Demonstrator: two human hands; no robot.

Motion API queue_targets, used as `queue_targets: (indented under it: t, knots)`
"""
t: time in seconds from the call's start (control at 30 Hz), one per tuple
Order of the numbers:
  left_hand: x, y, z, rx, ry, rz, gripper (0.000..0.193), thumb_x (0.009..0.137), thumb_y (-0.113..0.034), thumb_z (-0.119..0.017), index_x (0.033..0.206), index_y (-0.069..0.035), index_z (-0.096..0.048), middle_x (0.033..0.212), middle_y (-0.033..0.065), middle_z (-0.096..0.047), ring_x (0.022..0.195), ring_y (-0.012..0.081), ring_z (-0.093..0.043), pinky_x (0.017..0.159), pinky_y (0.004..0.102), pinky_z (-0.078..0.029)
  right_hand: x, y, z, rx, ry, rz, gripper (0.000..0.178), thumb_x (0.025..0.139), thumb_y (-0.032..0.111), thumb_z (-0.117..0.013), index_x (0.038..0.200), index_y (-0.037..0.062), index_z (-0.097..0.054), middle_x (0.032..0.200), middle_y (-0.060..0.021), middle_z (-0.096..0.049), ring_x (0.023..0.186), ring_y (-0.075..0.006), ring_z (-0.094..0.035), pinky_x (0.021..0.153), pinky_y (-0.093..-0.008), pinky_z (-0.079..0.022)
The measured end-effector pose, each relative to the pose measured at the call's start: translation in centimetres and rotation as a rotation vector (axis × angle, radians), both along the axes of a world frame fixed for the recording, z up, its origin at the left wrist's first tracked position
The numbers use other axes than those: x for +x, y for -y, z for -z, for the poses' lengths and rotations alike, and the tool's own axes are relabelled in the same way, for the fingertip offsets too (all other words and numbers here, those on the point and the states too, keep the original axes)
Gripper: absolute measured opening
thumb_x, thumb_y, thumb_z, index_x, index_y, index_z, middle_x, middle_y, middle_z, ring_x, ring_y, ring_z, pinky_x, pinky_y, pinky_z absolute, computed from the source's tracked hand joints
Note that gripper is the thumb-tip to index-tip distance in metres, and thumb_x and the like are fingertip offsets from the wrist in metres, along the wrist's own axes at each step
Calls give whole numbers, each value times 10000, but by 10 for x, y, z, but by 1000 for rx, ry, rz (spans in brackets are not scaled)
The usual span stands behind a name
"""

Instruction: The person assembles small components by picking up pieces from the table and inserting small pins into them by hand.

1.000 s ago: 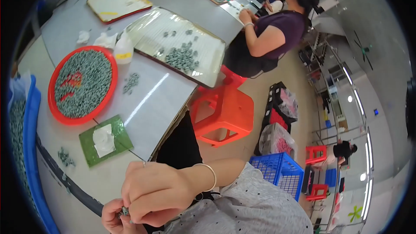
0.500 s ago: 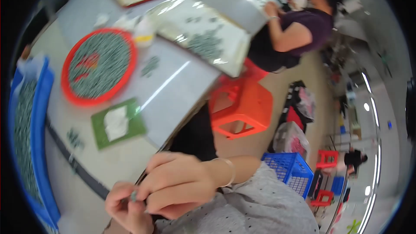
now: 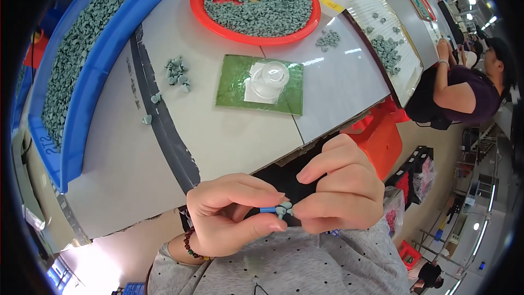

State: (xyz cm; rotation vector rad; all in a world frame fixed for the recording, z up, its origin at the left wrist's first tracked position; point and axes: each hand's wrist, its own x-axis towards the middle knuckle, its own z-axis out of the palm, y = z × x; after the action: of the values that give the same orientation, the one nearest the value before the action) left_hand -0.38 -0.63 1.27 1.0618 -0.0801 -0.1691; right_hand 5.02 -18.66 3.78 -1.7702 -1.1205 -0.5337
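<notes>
My left hand [image 3: 232, 213] pinches a small grey-green moulded piece [image 3: 283, 208] between thumb and forefinger, low in front of my body. A short blue rod-like part [image 3: 267, 210] shows between the same fingertips, touching the piece or just behind it. From the other side, my right hand [image 3: 344, 191] meets the piece with curled fingers, its upper finger held apart. What lies inside the right fingers is hidden. Beyond the hands, a green board [image 3: 232, 90] carries white paper and a clear round plastic dish [image 3: 273, 76].
A red round tray [image 3: 199, 5] and a long blue bin [image 3: 98, 87] hold many grey-green pieces. Loose piles [image 3: 176, 71] lie on the table [image 3: 218, 147]. An orange stool [image 3: 385, 142] and a seated person [image 3: 464, 87] are at the right.
The view has turned and shifted, bringing my hands toward the middle. My left hand shows more fully, and the blue part has come into sight beside the grey-green piece.
</notes>
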Motion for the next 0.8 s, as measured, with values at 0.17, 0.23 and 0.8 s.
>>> queue_targets:
  t: [0.17,0.23,0.8]
  knots:
    - [-1,0,-1,2,18,0,298,642,-115,-810,827,9,-613,794,133,-618,687,173,-607,597,257,-508,-2,-2,-2,-24,31,3,124,659,118,-661,749,38,-632,699,-20,-501,685,-196,-567,494,-274,-335]
    - [-1,1,1,-23,19,-3,293,650,-116,-804,830,12,-611,793,138,-617,671,172,-604,604,267,-524,-3,-2,0,-58,76,48,136,631,121,-652,741,43,-631,698,-14,-492,686,-190,-566,502,-275,-329]
    - [3,5,-8,-119,-134,29,223,730,-160,-751,791,15,-627,788,144,-630,650,186,-622,580,257,-492,2,4,-6,-180,260,55,175,523,107,-642,698,100,-644,738,10,-512,711,-143,-570,529,-266,-309]
